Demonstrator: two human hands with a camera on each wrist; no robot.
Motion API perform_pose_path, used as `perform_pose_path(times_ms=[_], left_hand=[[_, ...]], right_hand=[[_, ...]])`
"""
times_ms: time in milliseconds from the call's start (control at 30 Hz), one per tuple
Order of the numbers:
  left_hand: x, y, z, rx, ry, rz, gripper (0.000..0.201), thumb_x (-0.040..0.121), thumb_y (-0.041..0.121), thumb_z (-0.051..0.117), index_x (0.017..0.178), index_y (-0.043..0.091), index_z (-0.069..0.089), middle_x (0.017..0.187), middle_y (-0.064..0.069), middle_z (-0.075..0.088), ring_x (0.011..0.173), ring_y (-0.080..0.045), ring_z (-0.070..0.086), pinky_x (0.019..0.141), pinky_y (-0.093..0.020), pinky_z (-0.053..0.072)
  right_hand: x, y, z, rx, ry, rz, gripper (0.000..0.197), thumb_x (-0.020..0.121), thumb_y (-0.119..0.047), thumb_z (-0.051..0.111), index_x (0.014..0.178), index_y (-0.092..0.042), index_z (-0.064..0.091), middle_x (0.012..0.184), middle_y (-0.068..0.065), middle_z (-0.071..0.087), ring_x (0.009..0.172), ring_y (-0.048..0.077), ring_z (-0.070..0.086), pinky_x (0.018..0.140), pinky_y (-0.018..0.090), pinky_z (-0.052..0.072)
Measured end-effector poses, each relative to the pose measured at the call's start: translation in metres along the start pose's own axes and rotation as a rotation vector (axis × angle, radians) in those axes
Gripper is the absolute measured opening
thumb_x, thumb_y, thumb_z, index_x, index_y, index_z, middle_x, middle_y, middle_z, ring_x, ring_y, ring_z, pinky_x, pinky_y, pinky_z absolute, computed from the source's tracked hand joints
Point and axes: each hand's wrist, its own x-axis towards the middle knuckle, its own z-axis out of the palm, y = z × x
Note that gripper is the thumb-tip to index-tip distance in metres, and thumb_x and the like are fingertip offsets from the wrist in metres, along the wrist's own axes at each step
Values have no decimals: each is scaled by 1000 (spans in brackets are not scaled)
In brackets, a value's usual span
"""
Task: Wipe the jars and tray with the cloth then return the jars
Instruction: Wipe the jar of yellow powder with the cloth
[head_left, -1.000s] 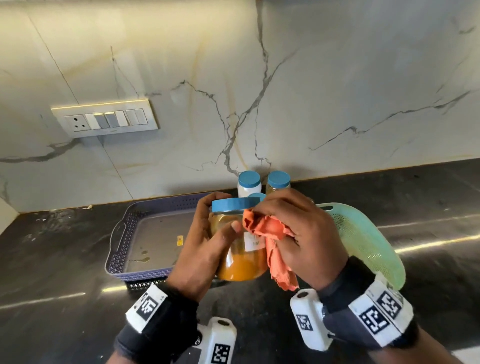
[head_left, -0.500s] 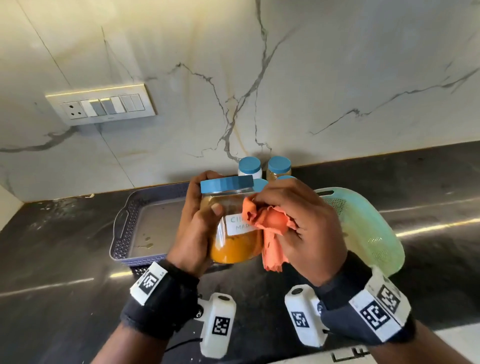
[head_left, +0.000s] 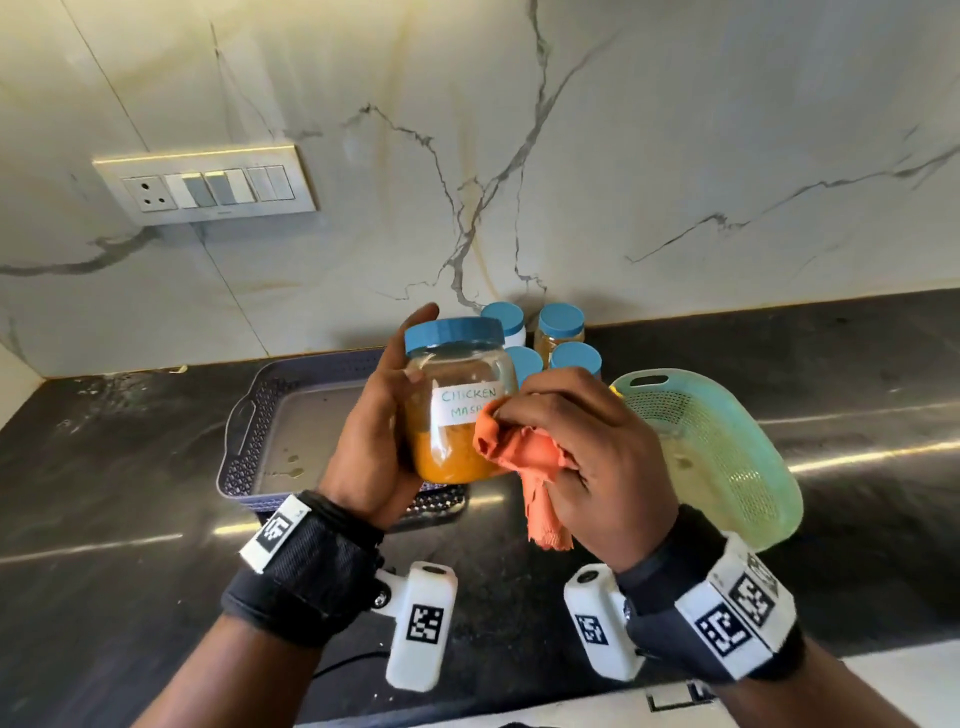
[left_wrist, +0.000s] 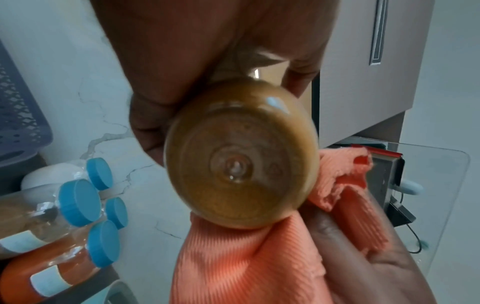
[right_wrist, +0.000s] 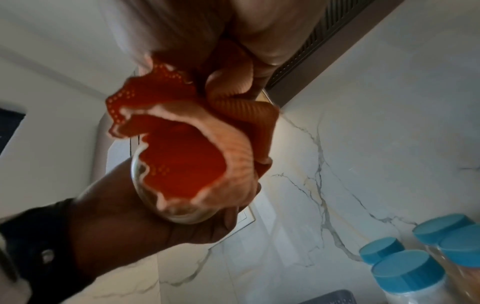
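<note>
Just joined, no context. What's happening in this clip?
A person is wiping a jar of orange-brown spice, labelled "CHICKEN MASA…". The left hand holds it up above the counter while the right hand presses an orange cloth against its side. Four other blue-lidded jars stand by the wall, outside the grey tray, which holds no jars in view.

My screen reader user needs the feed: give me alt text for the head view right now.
The left hand holds up a blue-lidded jar labelled chicken masala while the right hand presses an orange cloth against its side. Behind sit a grey tray, four more jars and a green basket on a dark counter.
</note>
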Motion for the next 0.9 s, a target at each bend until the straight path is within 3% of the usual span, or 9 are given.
perform_pose_path(times_ms=[67,133,233,367,467,600,700,800,900], left_hand=[[-3,-3,-3,41,-5,-28,87,73,32,77,151,22,39,140,-24,57,112,-37,64,84,-46,59],[-5,-6,-5,140,-5,-29,104,61,43,93,148,21,41,136,-24,60,114,-39,64,89,-48,58],[-7,-8,-5,186,-7,-23,104,57,43,96,144,21,45,128,-18,66,111,-37,67,85,-45,59],[-8,-13,-3,206,-58,15,97,63,36,93,145,23,43,131,-16,64,110,-36,67,84,-48,58],[-6,-13,-1,181,-24,60,80,68,23,77,140,21,43,120,-18,67,99,-35,68,77,-47,59],[-6,-9,-4,113,60,110,73,66,24,70,133,16,43,110,-16,71,92,-29,70,72,-39,61],[-9,-12,-5,128,79,95,74,66,27,70,133,15,43,112,-15,71,94,-29,71,73,-40,61],[-9,-16,-3,193,27,80,68,65,29,70,128,18,47,117,-17,69,98,-33,69,78,-49,60],[5,-17,11,179,45,132,69,65,29,70,128,14,46,116,-18,68,98,-34,69,80,-50,59]], right_hand=[[-4,-2,0,-34,-42,-19,32,78,1,58,105,-10,73,107,7,65,99,20,62,86,19,48],[-8,-6,1,-52,-68,-49,33,81,-3,52,105,-12,72,107,6,65,98,20,61,86,17,44],[-7,-5,1,-53,-61,-45,36,80,-3,51,108,-17,67,108,6,64,100,17,59,84,19,48],[14,14,-1,9,57,103,31,79,6,66,105,-11,69,106,3,65,102,16,62,85,25,52],[12,14,-2,49,41,117,35,76,10,75,104,-10,70,105,1,66,102,15,62,85,29,53],[-16,-6,0,62,-37,-6,38,72,11,69,103,-12,70,107,2,64,101,15,61,84,26,51],[-14,-3,-3,40,-38,-70,43,71,12,64,104,-15,66,107,4,64,98,18,62,85,24,51],[13,14,-5,82,35,47,33,79,8,65,105,-12,67,104,3,66,98,16,63,83,30,54],[25,33,-12,166,85,148,20,86,-4,65,105,-7,69,102,-1,68,98,12,64,83,33,54]])
